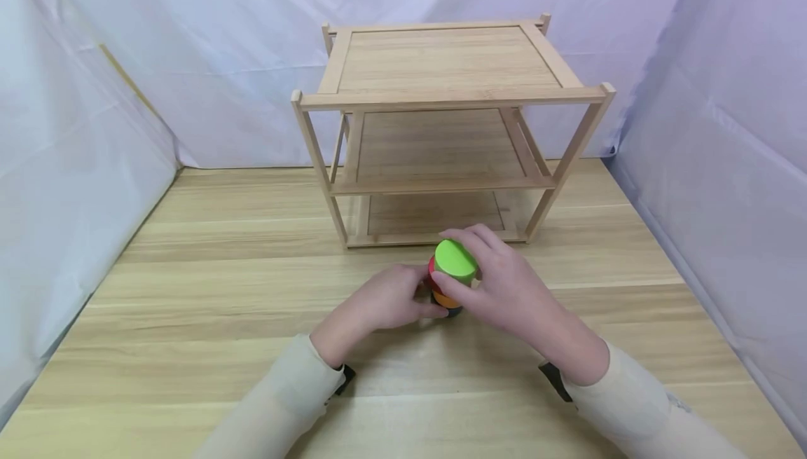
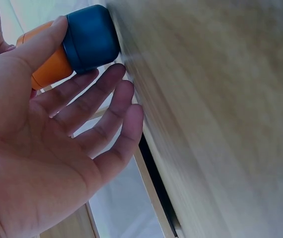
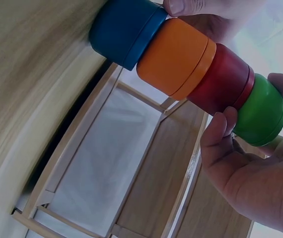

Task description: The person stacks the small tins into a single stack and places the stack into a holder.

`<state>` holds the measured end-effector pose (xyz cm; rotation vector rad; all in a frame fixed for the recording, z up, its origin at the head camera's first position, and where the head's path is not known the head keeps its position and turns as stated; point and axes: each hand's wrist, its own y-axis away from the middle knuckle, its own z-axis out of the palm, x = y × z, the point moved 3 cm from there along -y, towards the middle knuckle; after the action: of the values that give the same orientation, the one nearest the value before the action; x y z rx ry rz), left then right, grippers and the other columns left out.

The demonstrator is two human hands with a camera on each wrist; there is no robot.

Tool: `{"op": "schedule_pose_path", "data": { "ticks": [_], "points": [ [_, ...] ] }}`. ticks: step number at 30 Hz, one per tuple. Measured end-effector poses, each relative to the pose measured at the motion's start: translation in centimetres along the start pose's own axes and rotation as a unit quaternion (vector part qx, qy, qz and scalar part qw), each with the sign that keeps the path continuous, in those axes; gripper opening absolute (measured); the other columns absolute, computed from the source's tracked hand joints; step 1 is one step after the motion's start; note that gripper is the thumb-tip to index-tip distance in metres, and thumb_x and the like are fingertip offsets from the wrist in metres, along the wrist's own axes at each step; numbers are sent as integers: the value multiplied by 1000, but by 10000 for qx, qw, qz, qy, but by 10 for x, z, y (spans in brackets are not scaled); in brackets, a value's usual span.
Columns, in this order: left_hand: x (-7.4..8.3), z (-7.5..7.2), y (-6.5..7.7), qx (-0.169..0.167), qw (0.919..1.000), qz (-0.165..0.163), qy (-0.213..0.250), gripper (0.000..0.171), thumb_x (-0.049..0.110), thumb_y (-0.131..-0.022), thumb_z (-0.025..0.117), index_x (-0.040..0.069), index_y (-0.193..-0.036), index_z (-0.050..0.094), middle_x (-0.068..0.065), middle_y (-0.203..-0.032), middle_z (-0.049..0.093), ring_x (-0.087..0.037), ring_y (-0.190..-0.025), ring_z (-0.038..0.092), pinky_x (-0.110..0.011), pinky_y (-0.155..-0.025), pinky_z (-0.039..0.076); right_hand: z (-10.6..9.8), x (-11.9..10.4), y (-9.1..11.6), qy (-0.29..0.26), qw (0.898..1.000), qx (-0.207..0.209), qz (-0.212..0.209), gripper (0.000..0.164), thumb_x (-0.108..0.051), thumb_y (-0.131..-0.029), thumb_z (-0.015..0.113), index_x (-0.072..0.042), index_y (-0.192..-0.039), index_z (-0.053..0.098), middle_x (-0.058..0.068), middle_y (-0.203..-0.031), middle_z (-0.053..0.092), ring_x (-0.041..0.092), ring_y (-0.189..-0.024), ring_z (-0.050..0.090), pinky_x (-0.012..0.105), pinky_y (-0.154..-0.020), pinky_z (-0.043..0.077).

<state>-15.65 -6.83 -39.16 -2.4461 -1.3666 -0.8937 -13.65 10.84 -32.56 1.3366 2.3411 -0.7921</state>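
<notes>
Four small round canisters stand stacked on the table: a blue one (image 3: 126, 32) at the bottom, then orange (image 3: 176, 57), red (image 3: 223, 79) and green (image 3: 261, 111) on top. My left hand (image 1: 394, 298) is round the lower part from the left. Its thumb (image 2: 44, 44) lies across the orange and blue canisters, with fingertips on their other side. From the right, my right hand (image 1: 498, 280) grips the green canister between thumb and fingers. One right fingertip comes close to the red canister; contact is unclear.
A three-tier wooden rack (image 1: 450, 98) stands just behind the stack, its front bottom rail close to my right hand. The wooden table (image 1: 221, 284) extends to both sides. White cloth (image 1: 239, 59) hangs behind and along the sides.
</notes>
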Motion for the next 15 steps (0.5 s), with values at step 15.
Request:
{"op": "schedule_pose_path", "data": {
  "ticks": [15],
  "points": [
    [2, -1, -1, -158, 9998, -85, -79, 43, 39, -93, 84, 23, -129, 67, 9, -115, 77, -9, -105, 72, -32, -98, 58, -7, -3, -3, 95, 9998, -105, 143, 53, -34, -93, 81, -17, -140, 64, 2, -125, 65, 17, -90, 61, 29, -73, 56]
  ]
}}
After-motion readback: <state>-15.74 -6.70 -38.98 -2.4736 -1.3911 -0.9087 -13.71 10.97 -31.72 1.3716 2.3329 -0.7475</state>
